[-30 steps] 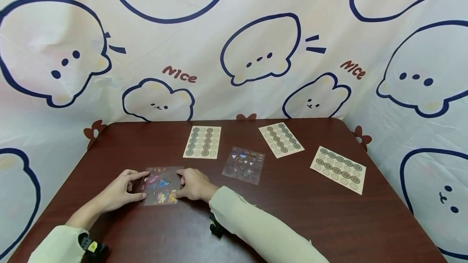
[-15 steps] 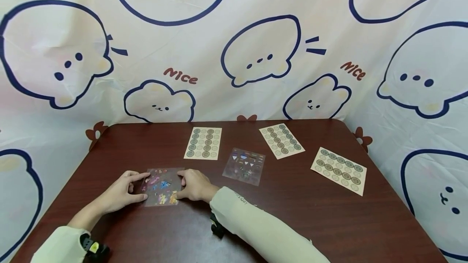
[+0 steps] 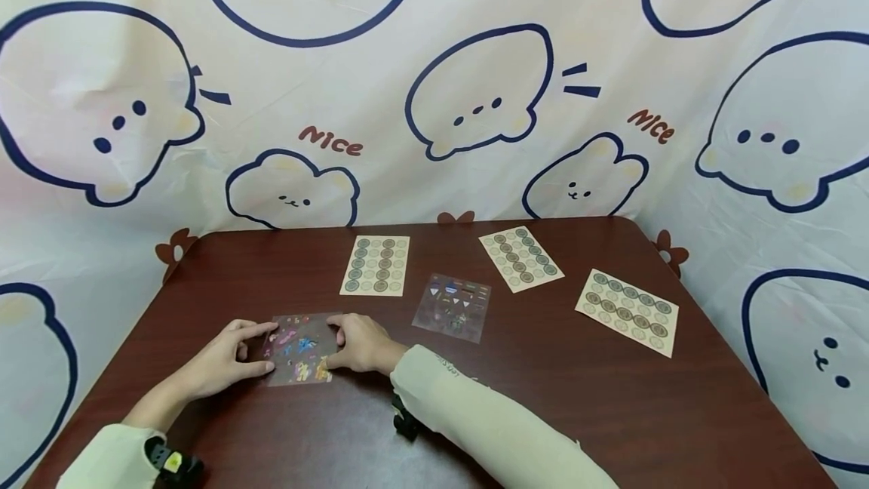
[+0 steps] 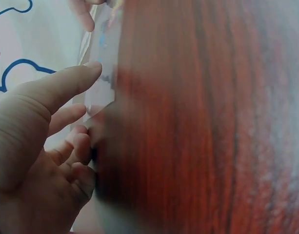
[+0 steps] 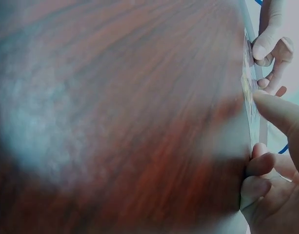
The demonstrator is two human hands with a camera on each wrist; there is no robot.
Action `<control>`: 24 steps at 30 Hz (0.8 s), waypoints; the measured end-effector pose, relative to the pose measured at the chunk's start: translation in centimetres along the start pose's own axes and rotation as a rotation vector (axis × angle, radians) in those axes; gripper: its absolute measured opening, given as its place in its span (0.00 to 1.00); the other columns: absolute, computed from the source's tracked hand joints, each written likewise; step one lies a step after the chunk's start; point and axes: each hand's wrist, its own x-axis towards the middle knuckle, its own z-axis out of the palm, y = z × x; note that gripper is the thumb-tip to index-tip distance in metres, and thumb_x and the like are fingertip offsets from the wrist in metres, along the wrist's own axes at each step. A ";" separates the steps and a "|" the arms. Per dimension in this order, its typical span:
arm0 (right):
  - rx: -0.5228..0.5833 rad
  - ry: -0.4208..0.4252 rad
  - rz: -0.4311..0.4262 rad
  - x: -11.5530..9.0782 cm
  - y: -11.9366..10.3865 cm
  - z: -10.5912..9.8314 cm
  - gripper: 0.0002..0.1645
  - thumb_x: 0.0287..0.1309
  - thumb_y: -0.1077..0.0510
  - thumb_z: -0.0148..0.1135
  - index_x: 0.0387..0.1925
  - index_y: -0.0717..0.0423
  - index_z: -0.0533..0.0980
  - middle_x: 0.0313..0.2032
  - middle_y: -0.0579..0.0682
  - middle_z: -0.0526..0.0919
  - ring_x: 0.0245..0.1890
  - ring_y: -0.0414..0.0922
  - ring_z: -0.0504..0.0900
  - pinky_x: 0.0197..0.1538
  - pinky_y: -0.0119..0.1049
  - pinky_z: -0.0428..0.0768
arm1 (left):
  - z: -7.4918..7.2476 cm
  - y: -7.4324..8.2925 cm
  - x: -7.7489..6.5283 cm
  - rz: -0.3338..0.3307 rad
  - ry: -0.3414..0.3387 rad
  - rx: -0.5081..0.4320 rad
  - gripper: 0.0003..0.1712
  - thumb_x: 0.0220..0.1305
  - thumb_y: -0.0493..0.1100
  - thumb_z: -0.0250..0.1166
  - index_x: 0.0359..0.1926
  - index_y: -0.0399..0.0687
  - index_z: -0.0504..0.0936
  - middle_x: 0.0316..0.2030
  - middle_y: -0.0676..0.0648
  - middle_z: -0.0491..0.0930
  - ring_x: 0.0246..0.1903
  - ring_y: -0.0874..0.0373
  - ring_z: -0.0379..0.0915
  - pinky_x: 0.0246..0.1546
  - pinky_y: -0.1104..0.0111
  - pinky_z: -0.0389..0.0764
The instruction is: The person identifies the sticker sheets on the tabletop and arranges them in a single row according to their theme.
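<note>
A transparent sticker sheet (image 3: 293, 365) with small pink, blue and yellow figures lies flat on the brown table. At its left edge, my left hand (image 3: 219, 359) touches it with index finger and thumb spread apart. My right hand (image 3: 363, 343) sits at the opposite edge, its index fingertip on the far corner and its thumb lower down beside a yellow figure. In the left wrist view the thumb (image 4: 73, 80) reaches over the sheet's edge while the other fingers lie bent below it. The right wrist view shows the right thumb (image 5: 273, 107) on the sheet, seen nearly edge-on.
A second clear sheet (image 3: 441, 324) with dark small stickers lies right of the hands. Three cream sheets of round stickers are farther off: one upright (image 3: 376, 266), one slanted (image 3: 521, 259), one at the right (image 3: 627, 313). A printed cloth (image 3: 380, 195) hangs behind the table (image 3: 543, 398).
Both hands and the sticker sheet keep nearly the same place. The whole head view shifts slightly.
</note>
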 end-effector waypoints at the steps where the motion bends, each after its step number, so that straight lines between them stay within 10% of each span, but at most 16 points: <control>1: 0.015 -0.001 -0.008 0.0 0.1 -0.1 0.42 0.49 0.47 0.79 0.66 0.49 0.75 0.29 0.36 0.76 0.27 0.31 0.70 0.35 0.23 0.70 | -0.1 0.1 0.0 0.000 -0.003 -0.012 0.37 0.62 0.47 0.73 0.68 0.36 0.73 0.51 0.38 0.70 0.33 0.64 0.61 0.32 0.72 0.65; 12: 0.399 -0.115 -0.069 0.0 0.9 -1.5 0.30 0.64 0.55 0.67 0.64 0.63 0.74 0.33 0.48 0.84 0.24 0.33 0.76 0.40 0.23 0.74 | -0.8 0.7 0.4 -0.077 -0.022 -0.097 0.31 0.71 0.45 0.63 0.68 0.32 0.69 0.54 0.31 0.77 0.40 0.54 0.78 0.33 0.71 0.78; 24: 0.441 -0.086 -0.093 -1.0 1.3 -2.6 0.23 0.67 0.54 0.64 0.60 0.61 0.78 0.36 0.48 0.83 0.31 0.33 0.76 0.46 0.26 0.75 | -0.7 2.4 0.8 -0.020 0.055 -0.151 0.26 0.74 0.42 0.59 0.69 0.36 0.69 0.51 0.34 0.80 0.36 0.60 0.77 0.31 0.70 0.76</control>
